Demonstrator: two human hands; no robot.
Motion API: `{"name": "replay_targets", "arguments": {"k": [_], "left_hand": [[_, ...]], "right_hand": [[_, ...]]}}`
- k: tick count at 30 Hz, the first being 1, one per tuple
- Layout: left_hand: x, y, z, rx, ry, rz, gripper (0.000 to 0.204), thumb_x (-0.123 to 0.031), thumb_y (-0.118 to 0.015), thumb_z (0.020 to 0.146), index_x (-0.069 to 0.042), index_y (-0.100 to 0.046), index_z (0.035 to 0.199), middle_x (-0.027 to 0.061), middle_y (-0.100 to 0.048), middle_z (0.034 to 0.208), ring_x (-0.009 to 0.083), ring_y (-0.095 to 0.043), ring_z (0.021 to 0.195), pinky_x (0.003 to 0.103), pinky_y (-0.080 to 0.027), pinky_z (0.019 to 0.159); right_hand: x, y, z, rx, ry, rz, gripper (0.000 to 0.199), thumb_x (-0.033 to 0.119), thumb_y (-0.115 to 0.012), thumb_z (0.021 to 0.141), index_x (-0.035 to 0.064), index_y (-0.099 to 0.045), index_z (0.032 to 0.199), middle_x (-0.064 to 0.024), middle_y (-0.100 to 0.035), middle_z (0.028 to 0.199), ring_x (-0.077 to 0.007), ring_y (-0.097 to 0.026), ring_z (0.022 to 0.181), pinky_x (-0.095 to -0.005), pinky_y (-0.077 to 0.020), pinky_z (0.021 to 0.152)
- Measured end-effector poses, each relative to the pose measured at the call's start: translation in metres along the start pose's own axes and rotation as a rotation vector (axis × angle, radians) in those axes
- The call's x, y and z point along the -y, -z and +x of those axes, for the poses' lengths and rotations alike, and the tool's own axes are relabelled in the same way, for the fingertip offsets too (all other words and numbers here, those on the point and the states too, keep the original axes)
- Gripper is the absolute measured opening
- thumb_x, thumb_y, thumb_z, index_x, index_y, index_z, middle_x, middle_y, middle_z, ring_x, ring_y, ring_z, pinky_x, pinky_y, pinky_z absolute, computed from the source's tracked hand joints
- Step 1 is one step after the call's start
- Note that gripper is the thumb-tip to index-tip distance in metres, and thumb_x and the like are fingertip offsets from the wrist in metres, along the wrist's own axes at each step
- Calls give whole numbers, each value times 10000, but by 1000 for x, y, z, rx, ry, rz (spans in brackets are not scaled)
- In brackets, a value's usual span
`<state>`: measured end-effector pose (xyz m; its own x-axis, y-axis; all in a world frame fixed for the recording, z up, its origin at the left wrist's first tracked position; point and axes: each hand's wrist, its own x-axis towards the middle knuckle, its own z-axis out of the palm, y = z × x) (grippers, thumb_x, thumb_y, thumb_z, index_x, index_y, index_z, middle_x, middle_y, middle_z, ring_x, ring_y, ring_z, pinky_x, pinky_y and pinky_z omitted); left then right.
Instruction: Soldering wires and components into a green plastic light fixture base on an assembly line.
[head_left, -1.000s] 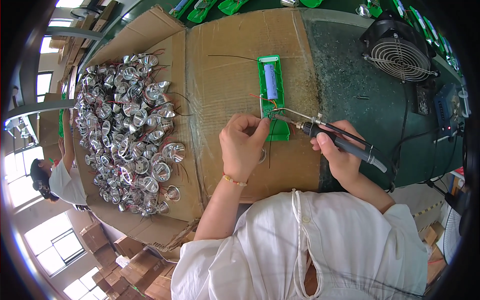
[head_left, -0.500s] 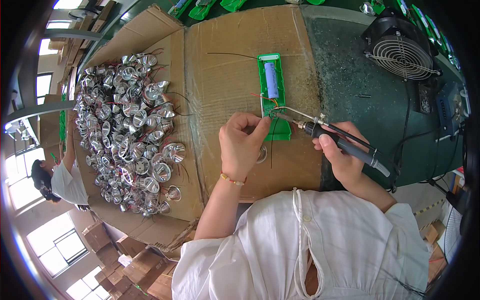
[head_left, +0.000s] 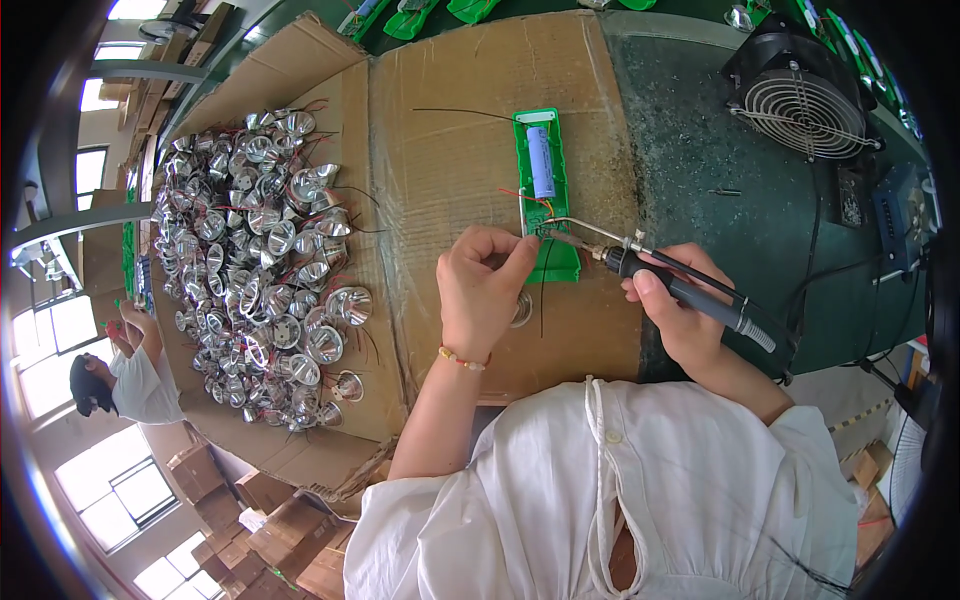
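My right hand (head_left: 680, 310) grips a soldering iron (head_left: 690, 290) with a black and grey handle. A thin metal feed tube (head_left: 600, 228) runs along the iron and bends down beside its tip. Both ends meet at the small green circuit board (head_left: 536, 214) in a green plastic housing (head_left: 560, 264). Thumb and forefinger of my left hand (head_left: 482, 285) are pinched together at the board's edge; whatever they hold is too small to make out. Above the board, a purple cylindrical battery (head_left: 541, 162) lies in the housing. Red, yellow and black wires come out around it.
Cardboard (head_left: 470, 150) covers the bench under the housing. To the left, a carton (head_left: 290, 60) holds many silver reflector cups (head_left: 265, 240) with wires. A caged fan (head_left: 805, 115) stands at the far right, near a blue box (head_left: 900, 220). Another person (head_left: 140, 385) works beyond the carton.
The housing and both my hands have shifted very slightly left; the iron stays at the board. At far left, the other person's arms have come down from a raised reach.
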<state>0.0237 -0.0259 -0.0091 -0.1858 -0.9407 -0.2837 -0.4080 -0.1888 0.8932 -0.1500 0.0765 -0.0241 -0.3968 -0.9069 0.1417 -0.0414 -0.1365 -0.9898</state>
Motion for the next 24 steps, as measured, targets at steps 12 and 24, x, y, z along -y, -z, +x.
{"name": "replay_targets", "arguments": {"k": [12, 24], "left_hand": [[0, 2, 1, -7, 12, 34, 178, -124, -695, 771, 34, -634, 718, 49, -607, 720, 78, -546, 605, 225, -438, 553], [-2, 11, -5, -28, -169, 194, 113, -93, -686, 752, 15, -656, 752, 70, -655, 662, 76, -602, 574, 229, -472, 532]], "right_hand": [[7, 15, -3, -24, 33, -32, 193, 88, -624, 839, -46, -528, 940, -121, -649, 754, -123, -620, 654, -247, -508, 593], [-5, 49, 6, -194, 22, 7, 191, 81, -635, 824, -50, -535, 921, -129, -649, 742, -137, -630, 658, -249, -513, 591]]}}
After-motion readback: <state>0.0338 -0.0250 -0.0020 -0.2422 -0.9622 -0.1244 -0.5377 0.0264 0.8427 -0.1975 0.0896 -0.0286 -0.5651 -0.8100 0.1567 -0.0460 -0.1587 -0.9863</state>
